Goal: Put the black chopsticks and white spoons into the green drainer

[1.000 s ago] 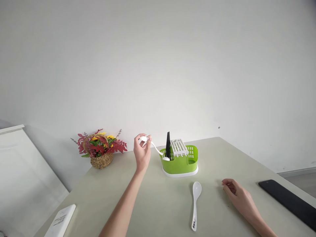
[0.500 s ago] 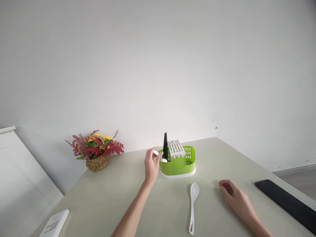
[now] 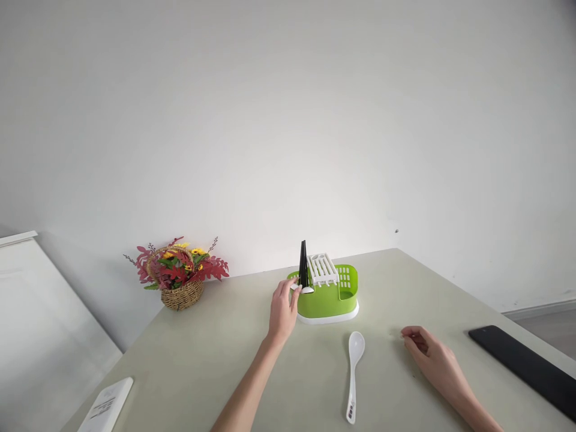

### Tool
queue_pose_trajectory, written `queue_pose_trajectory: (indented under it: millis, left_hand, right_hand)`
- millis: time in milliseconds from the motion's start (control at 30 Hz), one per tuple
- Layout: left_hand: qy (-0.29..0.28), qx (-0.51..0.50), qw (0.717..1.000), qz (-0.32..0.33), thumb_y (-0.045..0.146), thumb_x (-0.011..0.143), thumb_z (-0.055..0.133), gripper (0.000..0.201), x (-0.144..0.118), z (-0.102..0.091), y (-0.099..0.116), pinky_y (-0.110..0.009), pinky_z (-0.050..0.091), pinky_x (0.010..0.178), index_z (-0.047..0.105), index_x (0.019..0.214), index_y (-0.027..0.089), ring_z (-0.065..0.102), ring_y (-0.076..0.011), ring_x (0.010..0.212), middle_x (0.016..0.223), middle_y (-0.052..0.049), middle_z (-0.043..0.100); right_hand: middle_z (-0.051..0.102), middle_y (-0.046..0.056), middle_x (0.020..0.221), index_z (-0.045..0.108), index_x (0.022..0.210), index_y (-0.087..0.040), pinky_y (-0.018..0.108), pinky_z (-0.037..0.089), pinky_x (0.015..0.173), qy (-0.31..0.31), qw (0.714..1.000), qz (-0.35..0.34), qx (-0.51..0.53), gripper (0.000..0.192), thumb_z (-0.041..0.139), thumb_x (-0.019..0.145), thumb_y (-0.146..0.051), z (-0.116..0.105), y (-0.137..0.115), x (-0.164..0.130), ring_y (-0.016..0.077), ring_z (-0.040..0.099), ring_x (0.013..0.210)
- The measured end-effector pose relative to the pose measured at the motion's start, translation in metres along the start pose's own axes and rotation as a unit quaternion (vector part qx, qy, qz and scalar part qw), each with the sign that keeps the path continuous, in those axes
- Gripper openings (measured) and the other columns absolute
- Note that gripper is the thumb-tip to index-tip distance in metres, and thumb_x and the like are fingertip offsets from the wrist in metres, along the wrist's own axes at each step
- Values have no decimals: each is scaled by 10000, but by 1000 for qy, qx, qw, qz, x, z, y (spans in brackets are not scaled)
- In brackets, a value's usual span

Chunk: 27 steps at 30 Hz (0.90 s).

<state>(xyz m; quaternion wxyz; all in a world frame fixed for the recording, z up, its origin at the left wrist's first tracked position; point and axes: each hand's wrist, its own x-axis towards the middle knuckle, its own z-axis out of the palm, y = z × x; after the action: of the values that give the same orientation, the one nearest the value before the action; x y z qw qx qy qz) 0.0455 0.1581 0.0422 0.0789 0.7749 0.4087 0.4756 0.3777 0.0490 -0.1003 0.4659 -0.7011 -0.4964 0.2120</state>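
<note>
Two hands are in view over one pale table [image 3: 216,360]. The left hand [image 3: 282,309] reaches to the left end of one green cutlery holder [image 3: 328,301], its fingertips [image 3: 294,287] at the holder's rim, touching a small white spoon [image 3: 306,290] whose bowl shows just above the rim in the left compartment. Whether the left grip is pinching that spoon or merely resting against it cannot be told; the fingers are curled loosely around it. Just behind the small spoon, one bundle of black chopsticks [image 3: 303,264] stands upright in the same end of the holder, and one white slotted insert [image 3: 323,268] sits across the middle; the right compartment looks hollow. The holder stands on a white base tray [image 3: 330,317].

The right hand [image 3: 434,360] lies palm down on the table, fingers slack and holding nothing, well apart from the holder. Between it and the left forearm lies a second white spoon [image 3: 353,372], larger, bowl pointing toward the holder, handle toward the person.

Also on the table: one wicker basket of red and yellow flowers [image 3: 180,277] at the far left, one white flat device [image 3: 107,408] at the near left edge, one black flat object [image 3: 524,363] at the right
</note>
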Motion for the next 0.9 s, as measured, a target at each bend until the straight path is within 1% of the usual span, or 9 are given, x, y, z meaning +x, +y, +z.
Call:
queue_pose_trajectory:
  millis: [267, 433, 533, 600, 667, 700, 767, 833, 900]
  left_hand:
    - [-3, -11, 998, -55, 410, 1066, 387, 333, -3, -13, -3, -433, 445, 1108, 609, 1276, 277, 599, -238, 1270, 1317, -70, 680]
    - [69, -23, 988, -139, 499, 1054, 367, 390, -16, -16, -8, -437, 441, 1100, 538, 1295, 244, 571, -252, 1281, 1353, -113, 621]
    - [138, -15, 966, -217, 532, 1063, 210, 467, -38, -9, -7, -463, 484, 1010, 462, 1271, 198, 595, -273, 1186, 1276, -166, 592]
    - [136, -19, 958, -251, 548, 1055, 172, 487, -60, 2, -1, -438, 538, 873, 488, 1170, 196, 649, -267, 1008, 1097, -139, 631]
    - [73, -36, 966, -246, 585, 1015, 352, 417, -84, 18, 11, -369, 562, 738, 541, 1034, 213, 667, -230, 807, 923, -75, 644]
    - [24, -46, 972, -229, 577, 983, 452, 376, -95, 27, 19, -343, 563, 722, 555, 1017, 217, 668, -210, 768, 924, -63, 646]
    - [-90, -27, 977, -189, 515, 967, 507, 349, -110, 45, 35, -346, 565, 750, 543, 1118, 203, 670, -188, 730, 1017, -82, 648]
    - [-162, 32, 974, -153, 458, 950, 549, 421, -115, 63, 50, -387, 562, 825, 502, 1261, 178, 696, -234, 861, 1140, -131, 643]
    - [-206, 106, 965, -126, 406, 899, 641, 591, -111, 80, 64, -427, 554, 887, 442, 1392, 147, 685, -310, 1032, 1253, -182, 627]
  right_hand:
    - [758, 43, 975, 639, 955, -273, 337, 512, 795, -7, 1000, 0, -7, 351, 488, 804, -552, 0, 3, 1, 237, 704, 904]
    - [753, 40, 972, 634, 954, -275, 333, 513, 804, -8, 1000, 5, -9, 358, 487, 800, -563, 0, 3, 1, 236, 704, 903]
    - [754, 39, 985, 636, 954, -276, 329, 513, 804, -3, 1000, 2, -12, 350, 485, 810, -558, 0, 4, 1, 237, 705, 918]
    - [756, 39, 995, 637, 960, -278, 327, 514, 799, -1, 1000, 0, -13, 338, 492, 815, -547, 1, 4, 1, 237, 707, 929]
    - [758, 37, 992, 637, 963, -279, 324, 515, 796, 0, 1000, -2, -14, 325, 497, 819, -535, 1, 5, 1, 236, 708, 929]
    - [758, 36, 988, 636, 961, -279, 324, 514, 795, 0, 1000, -3, -15, 321, 496, 820, -532, 1, 6, 1, 235, 709, 924]
    - [757, 37, 979, 634, 956, -279, 329, 512, 793, 1, 1000, -5, -18, 324, 492, 818, -535, 1, 6, 0, 235, 707, 910]
    - [756, 40, 971, 633, 952, -276, 335, 511, 794, 3, 1000, -6, -21, 333, 487, 812, -541, 2, 5, 0, 237, 705, 902]
    - [756, 44, 968, 634, 954, -271, 338, 511, 796, 4, 1000, -9, -22, 338, 486, 808, -538, 1, 5, 1, 239, 706, 898]
